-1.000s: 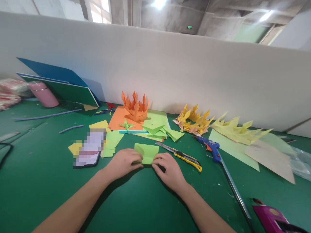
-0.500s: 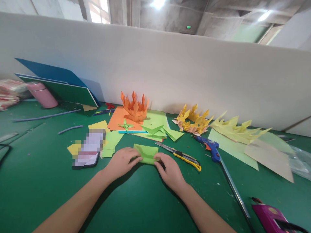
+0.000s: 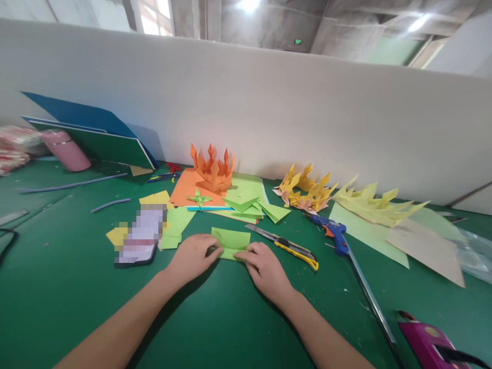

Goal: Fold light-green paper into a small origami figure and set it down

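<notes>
A small light-green sheet of paper (image 3: pixel 231 239) with a crease across its lower part lies on the green table (image 3: pixel 215 318). My left hand (image 3: pixel 195 253) holds its left end, fingers curled and the thumb at the near edge. At the right end my right hand (image 3: pixel 266 262) is closed on the sheet, with a finger or thumb reaching inward along the fold. Fingers cover both lower corners. Just right of the sheet lies a yellow-handled utility knife (image 3: pixel 295 252), blade out. Folded green paper pieces (image 3: pixel 251 207) sit behind it.
An orange paper crown (image 3: pixel 214 171) stands at the back, with a yellow crown (image 3: pixel 305 189) and a pale yellow spiked strip (image 3: pixel 380 205) to its right. A blue glue gun (image 3: pixel 338 238) lies at right, a phone (image 3: pixel 142 236) at left. A pink bottle (image 3: pixel 68 149) leans far left.
My right thumb or finger has slid leftward along the paper's near fold. The left hand has shifted only slightly; the sheet stays in about the same place.
</notes>
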Action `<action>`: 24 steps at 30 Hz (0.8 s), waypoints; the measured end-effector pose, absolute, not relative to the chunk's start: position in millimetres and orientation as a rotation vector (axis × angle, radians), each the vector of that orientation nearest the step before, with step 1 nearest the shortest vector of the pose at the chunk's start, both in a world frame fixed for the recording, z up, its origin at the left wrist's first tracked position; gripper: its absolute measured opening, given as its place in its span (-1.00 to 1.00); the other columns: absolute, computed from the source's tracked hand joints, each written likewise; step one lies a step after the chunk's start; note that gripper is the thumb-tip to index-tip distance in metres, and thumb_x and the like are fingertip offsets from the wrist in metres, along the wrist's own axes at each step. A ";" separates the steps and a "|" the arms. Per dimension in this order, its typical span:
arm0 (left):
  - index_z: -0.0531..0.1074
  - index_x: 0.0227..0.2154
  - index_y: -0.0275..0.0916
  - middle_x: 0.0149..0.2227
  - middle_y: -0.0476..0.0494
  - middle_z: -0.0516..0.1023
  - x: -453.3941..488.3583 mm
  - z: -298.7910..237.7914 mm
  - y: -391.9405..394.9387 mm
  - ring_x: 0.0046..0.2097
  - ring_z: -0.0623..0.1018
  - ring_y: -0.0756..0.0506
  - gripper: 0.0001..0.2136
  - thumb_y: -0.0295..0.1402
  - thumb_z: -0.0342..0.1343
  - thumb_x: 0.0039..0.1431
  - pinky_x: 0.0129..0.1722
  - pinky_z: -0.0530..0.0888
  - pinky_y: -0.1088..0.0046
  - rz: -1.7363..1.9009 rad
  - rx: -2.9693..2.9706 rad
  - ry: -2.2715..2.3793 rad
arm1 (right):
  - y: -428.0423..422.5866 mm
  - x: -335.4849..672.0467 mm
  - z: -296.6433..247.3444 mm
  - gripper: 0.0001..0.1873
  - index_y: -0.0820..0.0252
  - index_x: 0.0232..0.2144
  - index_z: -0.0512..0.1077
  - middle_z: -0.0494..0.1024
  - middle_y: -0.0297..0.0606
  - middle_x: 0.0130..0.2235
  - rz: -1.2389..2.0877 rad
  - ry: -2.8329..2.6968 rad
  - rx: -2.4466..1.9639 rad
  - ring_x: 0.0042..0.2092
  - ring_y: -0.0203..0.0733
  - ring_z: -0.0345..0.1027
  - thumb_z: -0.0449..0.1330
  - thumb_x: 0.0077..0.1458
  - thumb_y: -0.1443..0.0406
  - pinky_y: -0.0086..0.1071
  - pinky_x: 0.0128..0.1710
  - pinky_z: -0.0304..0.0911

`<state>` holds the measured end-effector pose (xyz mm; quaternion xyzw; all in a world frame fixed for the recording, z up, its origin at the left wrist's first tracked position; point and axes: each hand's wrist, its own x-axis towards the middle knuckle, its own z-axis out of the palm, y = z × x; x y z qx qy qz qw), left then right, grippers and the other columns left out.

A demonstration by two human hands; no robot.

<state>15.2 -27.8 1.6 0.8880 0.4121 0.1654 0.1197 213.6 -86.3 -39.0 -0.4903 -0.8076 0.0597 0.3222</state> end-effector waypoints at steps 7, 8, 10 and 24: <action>0.35 -0.55 -0.22 -0.55 -0.02 0.41 16.6 2.4 -28.6 -0.46 0.41 -0.06 -0.83 -0.33 -0.01 0.12 -0.48 0.23 0.48 0.432 2.569 1.241 | -86.4 213.3 -38.6 -0.66 0.16 -0.23 0.51 0.38 -0.20 -0.38 0.160 -2.118 -1.292 -0.30 -0.16 0.24 -0.02 0.13 0.49 -0.34 -0.33 0.23; 0.35 -0.55 -0.22 -0.55 -0.02 0.41 16.6 2.1 -28.6 -0.46 0.41 -0.06 -0.83 -0.33 -0.01 0.12 -0.48 0.23 0.48 0.429 2.566 1.243 | -86.5 213.2 -38.5 -0.67 0.16 -0.23 0.51 0.38 -0.20 -0.38 0.161 -2.120 -1.294 -0.30 -0.16 0.24 -0.02 0.13 0.49 -0.33 -0.34 0.23; 0.34 -0.55 -0.22 -0.54 -0.02 0.43 16.5 1.3 -28.5 -0.44 0.42 -0.07 -0.83 -0.33 0.00 0.12 -0.46 0.24 0.47 0.425 2.552 1.253 | -86.6 212.8 -38.3 -0.67 0.18 -0.23 0.51 0.38 -0.19 -0.38 0.172 -2.122 -1.303 -0.30 -0.15 0.25 -0.01 0.13 0.49 -0.33 -0.34 0.23; 0.38 -0.48 -0.22 -0.46 -0.05 0.52 22.2 3.1 -31.1 -0.40 0.48 -0.08 -0.89 -0.39 0.03 0.13 -0.44 0.26 0.46 0.357 2.541 1.411 | -86.1 211.4 -37.4 -0.67 0.21 -0.23 0.51 0.41 -0.16 -0.36 0.185 -2.132 -1.317 -0.28 -0.14 0.25 -0.01 0.11 0.51 -0.33 -0.31 0.23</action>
